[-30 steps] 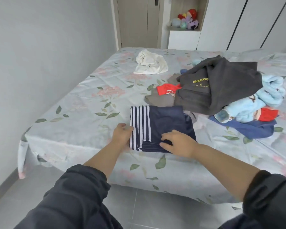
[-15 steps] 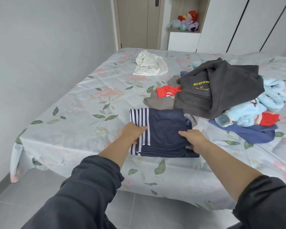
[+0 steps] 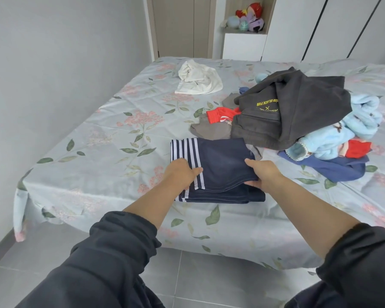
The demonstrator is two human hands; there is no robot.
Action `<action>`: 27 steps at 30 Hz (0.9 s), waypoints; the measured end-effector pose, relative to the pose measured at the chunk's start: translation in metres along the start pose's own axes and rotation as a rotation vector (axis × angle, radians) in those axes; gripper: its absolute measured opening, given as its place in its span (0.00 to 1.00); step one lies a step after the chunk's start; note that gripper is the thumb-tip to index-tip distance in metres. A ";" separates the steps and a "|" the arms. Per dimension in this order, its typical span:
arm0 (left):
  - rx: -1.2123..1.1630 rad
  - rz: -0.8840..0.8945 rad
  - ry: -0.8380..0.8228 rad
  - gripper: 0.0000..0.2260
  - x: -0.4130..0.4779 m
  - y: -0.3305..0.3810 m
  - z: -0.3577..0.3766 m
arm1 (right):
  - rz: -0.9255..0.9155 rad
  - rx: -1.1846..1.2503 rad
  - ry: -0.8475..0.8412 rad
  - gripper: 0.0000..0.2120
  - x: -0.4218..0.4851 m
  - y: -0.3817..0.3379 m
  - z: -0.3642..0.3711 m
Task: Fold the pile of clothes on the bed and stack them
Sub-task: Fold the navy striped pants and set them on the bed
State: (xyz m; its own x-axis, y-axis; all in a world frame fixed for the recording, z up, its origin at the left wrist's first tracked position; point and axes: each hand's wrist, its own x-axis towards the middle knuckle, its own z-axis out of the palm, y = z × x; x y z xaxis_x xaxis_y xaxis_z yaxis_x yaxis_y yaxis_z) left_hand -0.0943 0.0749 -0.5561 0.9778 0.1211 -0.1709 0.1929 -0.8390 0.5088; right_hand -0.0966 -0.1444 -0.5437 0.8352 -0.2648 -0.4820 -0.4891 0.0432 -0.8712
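A folded navy garment with white stripes [image 3: 220, 165] lies near the front edge of the bed [image 3: 93, 152]. My left hand [image 3: 182, 173] grips its striped left side, and my right hand [image 3: 265, 174] grips its right side; the near edge of the upper layer is raised a little off the layers below. Behind it to the right sits the unfolded pile: a dark grey sweatshirt with yellow print [image 3: 298, 110] on top, a red item [image 3: 220, 114], a grey piece [image 3: 211, 130], a light blue fleece [image 3: 342, 132] and a blue garment [image 3: 333, 170].
A crumpled white garment [image 3: 198, 78] lies alone at the far left of the bed. A grey wall runs along the left. Tiled floor [image 3: 198, 276] lies before the bed. A door, a shelf with plush toys [image 3: 249, 18] and white wardrobes stand beyond.
My hands went from pressing the navy garment flat to gripping its left and right sides. The near edge of its top layer has lifted slightly.
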 end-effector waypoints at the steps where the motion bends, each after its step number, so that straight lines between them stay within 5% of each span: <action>1: -0.069 -0.061 -0.056 0.22 0.000 0.002 0.000 | 0.116 0.134 -0.083 0.04 -0.005 0.000 0.001; 6: -0.387 -0.173 -0.110 0.14 0.002 0.006 -0.007 | 0.218 0.328 -0.225 0.04 -0.011 0.001 0.006; 10: -0.813 -0.289 -0.123 0.08 0.001 0.002 -0.018 | 0.182 0.295 -0.108 0.02 -0.005 -0.002 0.000; 13: -0.591 -0.294 -0.193 0.09 -0.005 -0.014 -0.012 | 0.101 -0.206 -0.045 0.03 -0.001 0.018 -0.009; 17: -0.342 -0.238 -0.248 0.06 -0.008 -0.021 0.000 | -0.035 -0.503 -0.036 0.09 0.002 0.041 -0.010; 19: -0.324 -0.209 -0.240 0.06 -0.007 -0.019 0.001 | -0.095 -0.504 -0.006 0.11 0.005 0.041 -0.009; 27: -0.609 -0.318 -0.226 0.10 0.003 -0.005 -0.012 | 0.170 -0.039 -0.147 0.12 0.006 0.015 -0.003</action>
State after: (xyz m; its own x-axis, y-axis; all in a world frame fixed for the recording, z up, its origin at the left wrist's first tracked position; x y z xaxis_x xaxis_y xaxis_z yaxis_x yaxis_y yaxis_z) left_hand -0.0917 0.0856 -0.5493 0.8388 0.1424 -0.5255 0.5408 -0.3290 0.7741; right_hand -0.0999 -0.1481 -0.5592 0.7664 -0.1132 -0.6323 -0.6326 0.0376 -0.7735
